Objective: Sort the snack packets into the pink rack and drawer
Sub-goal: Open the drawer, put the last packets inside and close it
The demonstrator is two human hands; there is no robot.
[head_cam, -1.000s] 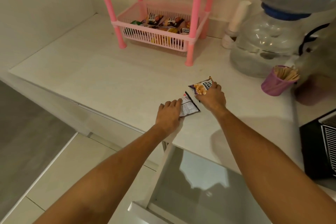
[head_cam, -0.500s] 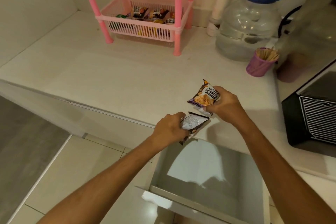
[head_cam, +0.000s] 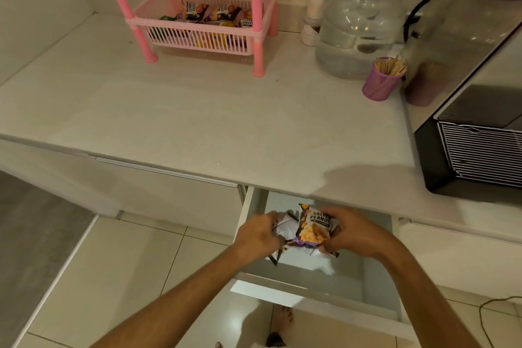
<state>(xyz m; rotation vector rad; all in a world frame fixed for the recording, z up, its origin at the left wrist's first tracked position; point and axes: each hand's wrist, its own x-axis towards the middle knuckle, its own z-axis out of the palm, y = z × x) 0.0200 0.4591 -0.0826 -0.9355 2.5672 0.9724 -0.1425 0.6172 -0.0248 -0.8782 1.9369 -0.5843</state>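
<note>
Both hands are over the open white drawer point(head_cam: 378, 277) below the counter edge. My left hand point(head_cam: 258, 236) grips a crumpled white and dark snack packet point(head_cam: 285, 230). My right hand point(head_cam: 353, 233) holds a salted peanuts packet point(head_cam: 315, 227), printed side up, touching the other packet. The pink rack point(head_cam: 203, 28) stands at the back of the counter, its lower basket holding several snack packets. The drawer's floor shows pale and bare around the hands.
A large water bottle point(head_cam: 358, 28) stands right of the rack, with a purple cup of wooden sticks point(head_cam: 381, 80) in front of it. A black appliance point(head_cam: 474, 150) sits at the counter's right end. Tiled floor and my bare foot point(head_cam: 284, 319) lie below.
Both hands lifted the two packets off the counter and carried them down over the open drawer, bringing them together. The view tilted down.
</note>
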